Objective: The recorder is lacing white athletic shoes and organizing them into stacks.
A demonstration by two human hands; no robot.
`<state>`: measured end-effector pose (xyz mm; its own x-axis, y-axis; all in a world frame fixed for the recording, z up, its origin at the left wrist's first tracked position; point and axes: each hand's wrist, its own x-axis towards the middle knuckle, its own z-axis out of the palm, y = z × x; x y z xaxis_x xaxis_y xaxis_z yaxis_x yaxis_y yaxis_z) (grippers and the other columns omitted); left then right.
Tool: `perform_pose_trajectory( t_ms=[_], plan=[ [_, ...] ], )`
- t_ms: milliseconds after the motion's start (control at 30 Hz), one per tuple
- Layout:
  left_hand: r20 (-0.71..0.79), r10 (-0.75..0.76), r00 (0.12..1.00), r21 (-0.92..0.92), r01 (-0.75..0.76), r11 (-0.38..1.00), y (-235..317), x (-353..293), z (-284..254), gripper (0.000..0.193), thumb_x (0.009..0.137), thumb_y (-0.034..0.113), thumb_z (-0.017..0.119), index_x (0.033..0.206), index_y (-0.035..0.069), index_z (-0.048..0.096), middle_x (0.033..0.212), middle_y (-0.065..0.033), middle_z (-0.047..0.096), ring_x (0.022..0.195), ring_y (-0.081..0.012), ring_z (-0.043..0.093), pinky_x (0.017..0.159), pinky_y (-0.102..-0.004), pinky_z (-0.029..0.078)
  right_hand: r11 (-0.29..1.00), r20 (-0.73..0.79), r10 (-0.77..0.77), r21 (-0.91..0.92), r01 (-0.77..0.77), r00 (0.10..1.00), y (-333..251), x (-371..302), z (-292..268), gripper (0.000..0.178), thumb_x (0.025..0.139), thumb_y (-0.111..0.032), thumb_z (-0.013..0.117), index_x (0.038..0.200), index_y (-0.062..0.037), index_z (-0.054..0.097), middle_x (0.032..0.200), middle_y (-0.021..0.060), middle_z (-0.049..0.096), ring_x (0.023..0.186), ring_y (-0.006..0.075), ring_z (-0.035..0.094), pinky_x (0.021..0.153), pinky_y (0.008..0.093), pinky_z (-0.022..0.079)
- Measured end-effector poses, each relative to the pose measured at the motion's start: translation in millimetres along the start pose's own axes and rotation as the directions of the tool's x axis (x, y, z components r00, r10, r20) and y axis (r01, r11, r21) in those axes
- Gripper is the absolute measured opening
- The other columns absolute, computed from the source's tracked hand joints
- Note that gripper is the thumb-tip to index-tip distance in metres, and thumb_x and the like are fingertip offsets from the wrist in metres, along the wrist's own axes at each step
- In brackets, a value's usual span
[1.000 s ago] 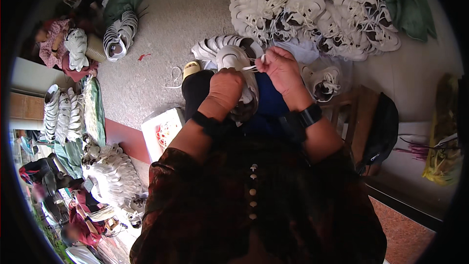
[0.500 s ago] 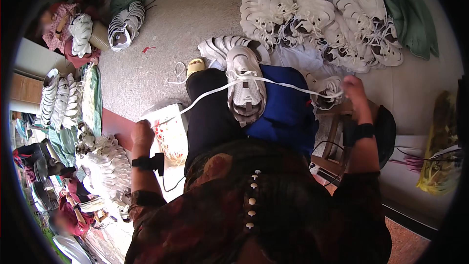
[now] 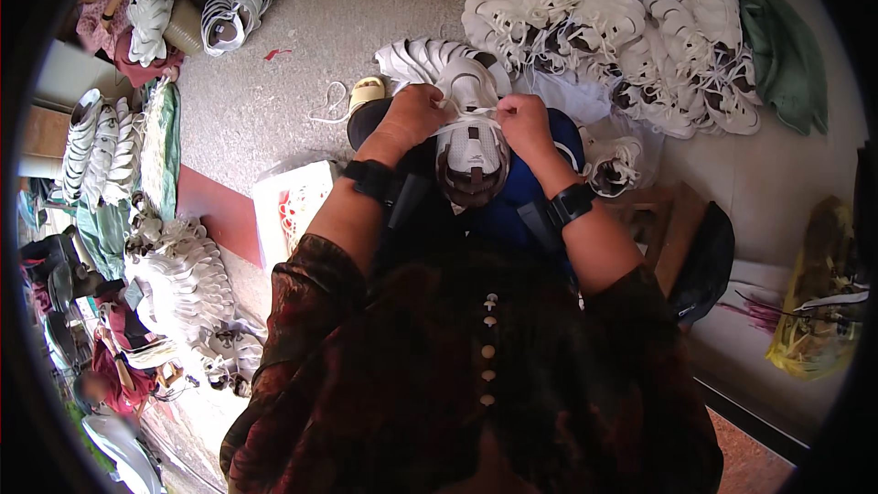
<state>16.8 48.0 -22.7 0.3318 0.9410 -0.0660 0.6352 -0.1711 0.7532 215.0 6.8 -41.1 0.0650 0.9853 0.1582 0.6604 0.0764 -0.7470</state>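
A white shoe upper (image 3: 473, 157) rests between my knees, its dark-edged end toward me. A white shoelace (image 3: 473, 117) crosses its upper part. On the left side of the upper, my left hand (image 3: 417, 117) is closed, with its fingertips pinching the lace. My right hand (image 3: 526, 122) pinches the lace in the same way at the right side. The lace ends are mostly hidden by my fingers. Just beyond the upper lies a row of nested white uppers (image 3: 422, 62).
Large heaps of white laced uppers (image 3: 594, 14) lie at the far right by green cloth (image 3: 777, 55). A bag of laces (image 3: 297, 210) stands left of my knee, a wooden stool (image 3: 654, 220) on the right. Co-workers (image 3: 119, 361) sit at the left among more uppers (image 3: 183, 279).
Both hands have come inward from far apart, where the lace was stretched wide between them. They now meet close over the upper, and the lace lies across it.
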Motion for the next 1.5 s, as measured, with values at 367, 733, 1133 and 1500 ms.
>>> perform_pose_trajectory(
  t_ms=[367,733,1133,1500],
  plan=[
    [0.106,-0.005,0.994,-0.535,0.062,0.843,1.0,-8.9,-2.4,0.007,0.079,0.001,0.056,0.085,0.001,0.059,0.072,0.0024,0.056,0.064,-0.0054,0.049,0.061,-0.0196,0.041,0.56,0.345,0.323,0.681,-0.472,0.881,-16.0,9.8,-5.4,0.011,0.077,-0.01,0.062,0.076,0.0012,0.061,0.062,0.0003,0.055,0.055,0.01,0.049,0.054,0.0249,0.04],
    [0.107,0.096,0.99,-0.639,-0.006,0.77,-7.9,-13.0,7.8,0.009,0.08,0.0,0.055,0.088,0.002,0.055,0.076,0.0026,0.054,0.066,-0.0045,0.047,0.061,-0.0193,0.04,0.996,-0.073,-0.022,0.081,0.028,0.997,-11.4,12.3,2.5,0.011,0.062,0.003,0.055,0.063,-0.0001,0.045,0.053,0.0092,0.046,0.051,0.0217,0.047,0.048,0.0331,0.036],
    [0.084,0.004,0.996,-0.527,0.041,0.849,-2.8,-12.4,5.1,0.012,0.077,0.009,0.06,0.075,-0.001,0.064,0.067,-0.0067,0.064,0.065,-0.0136,0.059,0.066,-0.0269,0.047,0.577,0.253,0.369,0.692,-0.434,0.894,-20.8,10.0,-7.7,0.013,0.075,-0.007,0.062,0.069,0.0048,0.061,0.063,0.0034,0.057,0.057,0.0104,0.052,0.053,0.0247,0.042],
    [-0.149,-0.07,0.986,0.243,0.105,0.964,18.8,-23.0,9.3,0.02,0.075,0.022,0.058,0.078,0.002,0.058,0.076,-0.0198,0.06,0.076,-0.0329,0.06,0.068,-0.0406,0.048,0.961,0.091,0.127,0.235,-0.145,0.988,0.8,1.1,-13.8,0.017,0.073,-0.009,0.057,0.06,0.002,0.055,0.052,0.0108,0.052,0.043,0.026,0.047,0.046,0.0347,0.039]
  ],
)
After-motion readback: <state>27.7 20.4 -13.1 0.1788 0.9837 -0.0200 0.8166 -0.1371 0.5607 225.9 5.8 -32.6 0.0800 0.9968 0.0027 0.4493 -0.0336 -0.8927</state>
